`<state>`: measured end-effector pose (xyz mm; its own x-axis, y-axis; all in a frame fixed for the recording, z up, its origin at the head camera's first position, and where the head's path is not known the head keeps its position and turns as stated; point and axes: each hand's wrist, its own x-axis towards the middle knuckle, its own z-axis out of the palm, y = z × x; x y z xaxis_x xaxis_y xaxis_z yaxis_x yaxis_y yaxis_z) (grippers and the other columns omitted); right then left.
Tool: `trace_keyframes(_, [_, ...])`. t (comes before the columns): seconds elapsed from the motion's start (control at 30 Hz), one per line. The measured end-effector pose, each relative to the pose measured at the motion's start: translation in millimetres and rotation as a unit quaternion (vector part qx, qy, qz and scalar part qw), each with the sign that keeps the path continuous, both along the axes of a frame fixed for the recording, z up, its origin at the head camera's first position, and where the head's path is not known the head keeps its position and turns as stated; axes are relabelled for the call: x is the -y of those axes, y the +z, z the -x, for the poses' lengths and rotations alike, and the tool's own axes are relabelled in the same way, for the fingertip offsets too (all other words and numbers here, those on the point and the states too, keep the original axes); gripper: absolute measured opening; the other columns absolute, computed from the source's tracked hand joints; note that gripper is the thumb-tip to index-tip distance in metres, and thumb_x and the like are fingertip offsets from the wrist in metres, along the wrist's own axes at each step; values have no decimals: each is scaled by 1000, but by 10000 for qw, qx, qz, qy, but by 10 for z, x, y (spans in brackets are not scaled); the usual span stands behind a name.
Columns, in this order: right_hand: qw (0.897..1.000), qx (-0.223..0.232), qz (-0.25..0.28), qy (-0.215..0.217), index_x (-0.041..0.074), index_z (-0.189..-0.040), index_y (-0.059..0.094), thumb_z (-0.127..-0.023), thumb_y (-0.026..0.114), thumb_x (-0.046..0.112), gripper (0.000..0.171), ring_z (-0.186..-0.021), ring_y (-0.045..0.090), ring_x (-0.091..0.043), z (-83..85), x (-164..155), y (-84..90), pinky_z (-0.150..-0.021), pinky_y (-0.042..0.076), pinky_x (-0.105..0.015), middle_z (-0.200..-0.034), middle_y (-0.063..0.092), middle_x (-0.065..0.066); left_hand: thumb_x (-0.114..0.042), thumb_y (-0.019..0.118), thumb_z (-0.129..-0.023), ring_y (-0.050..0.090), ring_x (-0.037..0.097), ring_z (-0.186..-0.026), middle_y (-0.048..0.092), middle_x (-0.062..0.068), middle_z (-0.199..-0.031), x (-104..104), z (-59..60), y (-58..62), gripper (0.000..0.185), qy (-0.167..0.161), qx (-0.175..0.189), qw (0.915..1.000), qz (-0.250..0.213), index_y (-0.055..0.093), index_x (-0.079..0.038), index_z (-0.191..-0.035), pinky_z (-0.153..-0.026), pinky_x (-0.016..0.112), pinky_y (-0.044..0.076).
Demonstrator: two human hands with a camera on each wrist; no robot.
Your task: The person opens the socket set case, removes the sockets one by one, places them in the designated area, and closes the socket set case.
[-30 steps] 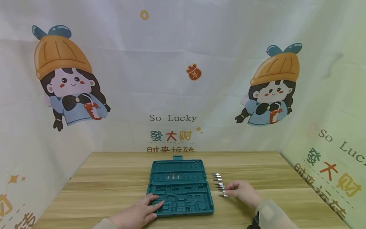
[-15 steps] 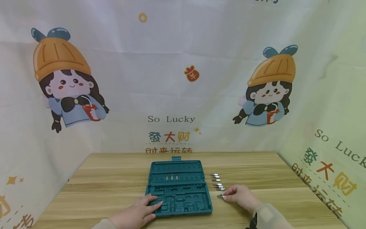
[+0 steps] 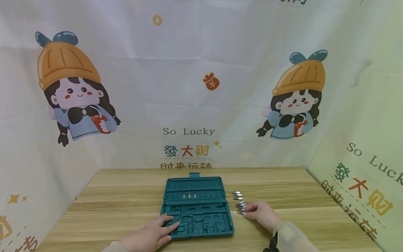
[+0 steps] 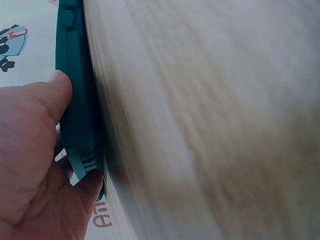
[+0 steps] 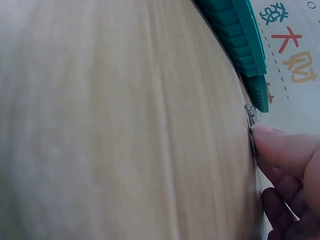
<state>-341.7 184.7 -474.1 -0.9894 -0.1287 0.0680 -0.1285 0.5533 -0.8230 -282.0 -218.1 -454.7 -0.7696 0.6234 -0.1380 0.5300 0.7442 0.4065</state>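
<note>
An open teal tool case (image 3: 196, 206) lies in the middle of the wooden table (image 3: 126, 203). My left hand (image 3: 167, 225) rests flat on the case's front left corner, fingers straight. In the left wrist view the thumb (image 4: 50, 100) lies against the case edge (image 4: 80, 115). A short column of small metal bits (image 3: 237, 197) lies just right of the case. My right hand (image 3: 247, 211) pinches the nearest bit (image 3: 240, 211) at the table surface. In the right wrist view the thumb tip presses that bit (image 5: 251, 116), with the case (image 5: 240, 30) beyond it.
Three small bits (image 3: 190, 195) sit in the case's lid half. A printed cloth backdrop (image 3: 189, 131) walls the table at the back and on both sides. Bare wood stretches left of the case and right of the bits.
My right hand took hold of the nearest bit and slid it left and back, up against the other bits. The left hand stayed on the case.
</note>
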Motion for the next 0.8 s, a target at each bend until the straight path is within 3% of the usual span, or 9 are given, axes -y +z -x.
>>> trace_keyframes(0.27, [9997,-136,206,76,1,-84,67,-74,80,3,16,-76,53,-16,-24,16,33,-69,42,-32,-80,62,-1,-45,46,-99,29,38,-138,32,9,-150,8,-6,-2,56,14,-50,10000,-5,37,-23,-150,-102,56,35])
trace_keyframes(0.43, [9991,118,374,-185,1,-86,67,-74,80,4,19,-79,53,-18,-21,20,82,-70,43,-32,-84,62,-4,-47,44,-100,29,39,-138,32,10,-150,6,-13,11,56,-50,-97,9999,-40,36,-23,-150,-102,56,35])
trace_keyframes(0.67, [9988,159,431,-142,1,-94,67,-85,72,9,13,-84,58,-18,85,123,287,-75,46,-36,-88,65,-4,-47,44,-100,28,38,-138,31,8,-150,1,-4,8,56,-18,-84,10000,-10,36,-25,-150,-103,54,35])
trace_keyframes(0.8, [9966,392,719,-20,1,-101,67,-89,69,13,17,-90,61,-22,126,326,441,-81,49,-44,-96,66,-5,-46,45,-100,29,38,-138,33,9,-150,1,-8,-2,56,-50,-129,9999,40,37,-24,-150,-102,54,36])
